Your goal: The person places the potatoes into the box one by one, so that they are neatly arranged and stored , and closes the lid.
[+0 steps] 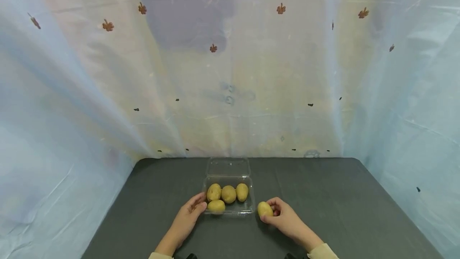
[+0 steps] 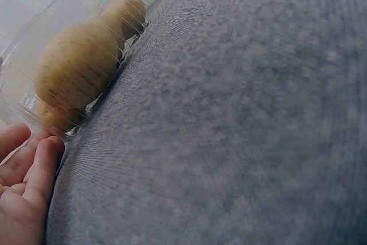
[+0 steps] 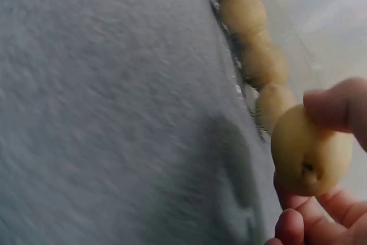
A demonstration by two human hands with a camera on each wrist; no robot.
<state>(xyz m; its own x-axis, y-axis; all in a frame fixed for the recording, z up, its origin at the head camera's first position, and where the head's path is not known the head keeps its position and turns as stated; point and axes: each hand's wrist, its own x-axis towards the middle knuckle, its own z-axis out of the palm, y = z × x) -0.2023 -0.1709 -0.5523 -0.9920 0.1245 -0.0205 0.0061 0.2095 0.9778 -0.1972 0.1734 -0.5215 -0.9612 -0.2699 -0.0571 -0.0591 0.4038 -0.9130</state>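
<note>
A clear plastic clamshell container [image 1: 230, 213] holds several yellow potatoes, among them a round potato [image 1: 229, 194] in the middle and an oval potato [image 1: 216, 206] at the front left. Its lid [image 1: 228, 167] is folded back away from me. My left hand [image 1: 187, 216] rests against the container's left side near the front corner, its fingers [image 2: 43, 167] loosely extended. To the right of the container, my right hand [image 1: 285, 216] pinches a small potato [image 3: 312, 150] between thumb and fingers, apart from the container wall. The held potato casts a shadow below.
A dark grey cloth-covered table [image 1: 323, 195] lies under everything. Behind it and along both sides hang pale curtains [image 1: 230, 71] with a leaf print. Beige sleeves [image 1: 322, 252] show at the wrists.
</note>
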